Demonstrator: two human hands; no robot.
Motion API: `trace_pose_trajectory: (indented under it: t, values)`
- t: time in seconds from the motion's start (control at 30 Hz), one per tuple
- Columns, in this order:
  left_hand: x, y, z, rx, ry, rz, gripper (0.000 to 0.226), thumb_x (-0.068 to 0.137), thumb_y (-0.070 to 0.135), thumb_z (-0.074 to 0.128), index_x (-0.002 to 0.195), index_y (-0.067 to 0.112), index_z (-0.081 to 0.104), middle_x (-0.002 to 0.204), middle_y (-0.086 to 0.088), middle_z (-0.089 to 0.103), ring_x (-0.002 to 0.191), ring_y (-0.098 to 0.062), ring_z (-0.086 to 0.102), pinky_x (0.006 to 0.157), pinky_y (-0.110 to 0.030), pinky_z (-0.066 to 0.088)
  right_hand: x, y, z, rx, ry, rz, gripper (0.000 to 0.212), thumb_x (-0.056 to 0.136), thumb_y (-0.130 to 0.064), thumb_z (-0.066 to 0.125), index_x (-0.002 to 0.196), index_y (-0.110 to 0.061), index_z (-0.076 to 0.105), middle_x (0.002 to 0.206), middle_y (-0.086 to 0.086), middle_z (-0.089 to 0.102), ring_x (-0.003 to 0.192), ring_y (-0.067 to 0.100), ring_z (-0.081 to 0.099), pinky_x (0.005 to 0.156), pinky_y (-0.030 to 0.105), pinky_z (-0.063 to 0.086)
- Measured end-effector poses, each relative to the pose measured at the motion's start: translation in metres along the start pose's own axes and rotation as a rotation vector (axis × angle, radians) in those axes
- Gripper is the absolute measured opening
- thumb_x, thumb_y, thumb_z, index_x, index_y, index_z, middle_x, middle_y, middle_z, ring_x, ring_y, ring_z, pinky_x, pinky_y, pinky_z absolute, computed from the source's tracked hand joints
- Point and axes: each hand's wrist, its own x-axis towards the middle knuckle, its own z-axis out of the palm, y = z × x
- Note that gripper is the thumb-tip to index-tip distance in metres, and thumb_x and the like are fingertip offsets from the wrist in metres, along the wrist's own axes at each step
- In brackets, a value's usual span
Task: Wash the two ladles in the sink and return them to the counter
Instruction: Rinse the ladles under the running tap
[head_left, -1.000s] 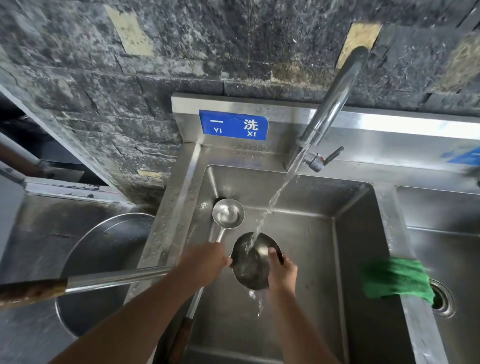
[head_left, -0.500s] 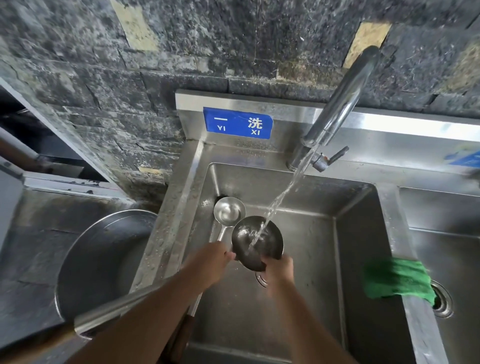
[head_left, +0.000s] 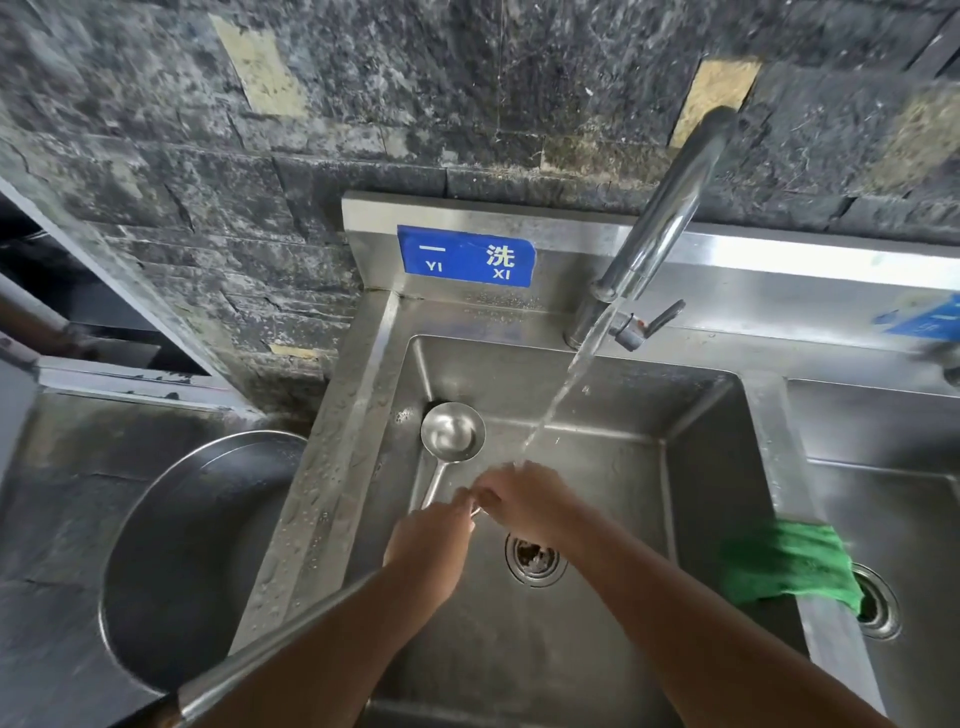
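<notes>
Head view: my left hand (head_left: 431, 540) curls round the long-handled steel ladle (head_left: 280, 639). My right hand (head_left: 524, 499) hides its bowl, so I cannot tell that hand's grip. A small shiny steel ladle (head_left: 452, 431) lies in the steel sink's (head_left: 571, 649) back-left corner. I judge washing midway, with neither ladle out yet.

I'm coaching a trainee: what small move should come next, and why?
Probably tilt the long ladle so its bowl meets the stream: the water lands on the right hand, the left hand grips the ladle, its bowl is hidden, and the small ladle lies aside.
</notes>
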Motion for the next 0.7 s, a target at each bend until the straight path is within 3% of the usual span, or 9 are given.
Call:
trace_pose_trajectory:
  t: [0.13, 0.27, 0.33, 0.37, 0.43, 0.5, 0.57, 0.6, 0.7]
  values:
    - [-0.005, 0.004, 0.006, -0.032, 0.051, 0.008, 0.028, 0.103, 0.036, 0.040, 0.125, 0.021, 0.048, 0.097, -0.006, 0.072, 0.090, -0.027, 0.071, 0.074, -0.038, 0.056, 0.032, 0.008, -0.013, 0.080, -0.374, 0.178, 0.030, 0.089, -0.034, 0.046, 0.096, -0.017, 0.070, 0.099, 0.005, 0.065, 0.094, 0.024, 0.061, 0.076, 0.032, 0.048]
    - [-0.006, 0.002, 0.004, -0.117, 0.044, -0.014, 0.028, 0.104, 0.040, 0.038, 0.114, 0.018, 0.052, 0.094, -0.005, 0.071, 0.088, -0.027, 0.070, 0.075, -0.041, 0.057, 0.025, 0.030, -0.030, 0.539, -0.323, 0.416, 0.031, 0.091, -0.040, 0.057, 0.099, -0.015, 0.073, 0.097, 0.006, 0.070, 0.082, 0.022, 0.061, 0.090, 0.038, 0.051]
    - [-0.001, -0.004, 0.005, -0.217, 0.040, -0.063, 0.032, 0.104, 0.042, 0.036, 0.106, 0.018, 0.056, 0.089, -0.003, 0.069, 0.084, -0.024, 0.069, 0.076, -0.041, 0.057, 0.010, 0.047, -0.025, 1.070, -0.242, 0.640, 0.026, 0.089, -0.034, 0.066, 0.098, -0.010, 0.072, 0.093, 0.011, 0.073, 0.082, 0.028, 0.066, 0.097, 0.042, 0.052]
    - [0.003, -0.008, 0.007, -0.269, 0.013, -0.101, 0.035, 0.103, 0.043, 0.035, 0.100, 0.017, 0.057, 0.086, -0.002, 0.068, 0.083, -0.024, 0.068, 0.077, -0.040, 0.056, 0.001, 0.054, -0.020, 1.289, -0.204, 0.672, 0.029, 0.087, -0.030, 0.069, 0.105, -0.008, 0.071, 0.099, 0.014, 0.073, 0.090, 0.031, 0.067, 0.103, 0.046, 0.049]
    - [0.012, -0.010, 0.008, -0.382, -0.083, -0.173, 0.041, 0.104, 0.044, 0.034, 0.081, 0.015, 0.052, 0.074, -0.004, 0.060, 0.076, -0.027, 0.065, 0.071, -0.035, 0.050, -0.012, 0.057, 0.000, 1.997, -0.042, 0.686, 0.039, 0.091, -0.032, 0.064, 0.125, -0.013, 0.063, 0.127, 0.015, 0.065, 0.110, 0.036, 0.063, 0.109, 0.053, 0.041]
    - [0.019, -0.006, 0.006, -0.532, -0.164, -0.209, 0.047, 0.104, 0.042, 0.036, 0.076, 0.009, 0.053, 0.070, -0.016, 0.059, 0.070, -0.036, 0.062, 0.063, -0.036, 0.044, -0.012, 0.062, 0.026, 2.778, 0.293, 0.738, 0.056, 0.091, -0.046, 0.061, 0.140, -0.020, 0.050, 0.143, 0.009, 0.055, 0.124, 0.038, 0.055, 0.107, 0.054, 0.041]
    - [0.024, 0.001, 0.003, -0.664, -0.234, -0.252, 0.048, 0.104, 0.041, 0.038, 0.089, 0.001, 0.060, 0.084, -0.026, 0.064, 0.079, -0.045, 0.065, 0.059, -0.040, 0.047, -0.011, 0.052, 0.042, 2.430, 0.364, 0.656, 0.089, 0.069, -0.064, 0.076, 0.139, -0.013, 0.053, 0.132, 0.014, 0.064, 0.120, 0.033, 0.062, 0.105, 0.049, 0.046]
    - [0.024, 0.003, 0.001, -0.727, -0.288, -0.286, 0.047, 0.104, 0.041, 0.038, 0.088, 0.004, 0.061, 0.080, -0.021, 0.066, 0.071, -0.040, 0.066, 0.054, -0.036, 0.046, -0.011, 0.044, 0.048, 2.226, 0.385, 0.637, 0.092, 0.063, -0.065, 0.078, 0.133, -0.010, 0.058, 0.126, 0.015, 0.068, 0.115, 0.030, 0.065, 0.106, 0.048, 0.046]
    - [0.022, 0.007, -0.004, -1.053, -0.485, -0.375, 0.045, 0.104, 0.043, 0.039, 0.079, 0.009, 0.056, 0.055, -0.002, 0.051, 0.036, -0.013, 0.039, 0.039, -0.020, 0.030, -0.009, 0.027, 0.071, 2.130, 0.470, 0.654, 0.046, 0.088, -0.037, 0.068, 0.119, -0.005, 0.059, 0.112, 0.017, 0.068, 0.093, 0.030, 0.070, 0.082, 0.041, 0.058]
